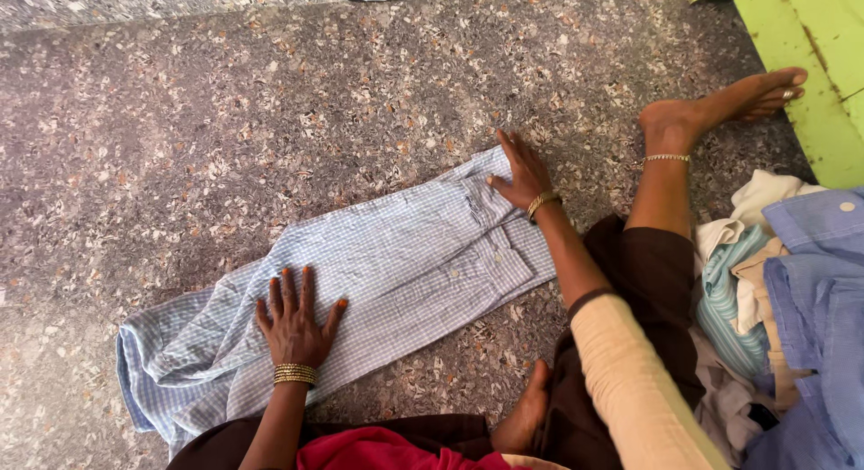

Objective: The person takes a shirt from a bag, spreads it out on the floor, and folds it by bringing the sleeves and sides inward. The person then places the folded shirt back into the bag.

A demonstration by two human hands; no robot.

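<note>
- We press our left hand [293, 323] flat, fingers spread, on the checked shirt [378, 272] lying mid-floor [162, 119].
- Our right hand [519, 175] lies open on its far collar end, gripping nothing.
- A clothes pile [783, 290] sits by the floor's right edge.

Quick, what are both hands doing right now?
Left hand: open, pressed flat on the checked shirt.
Right hand: open, fingers spread, flat on the shirt's far edge.

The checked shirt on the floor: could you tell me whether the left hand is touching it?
Touching. The head view shows the left hand pressed flat, fingers spread, on the checked shirt.
</note>
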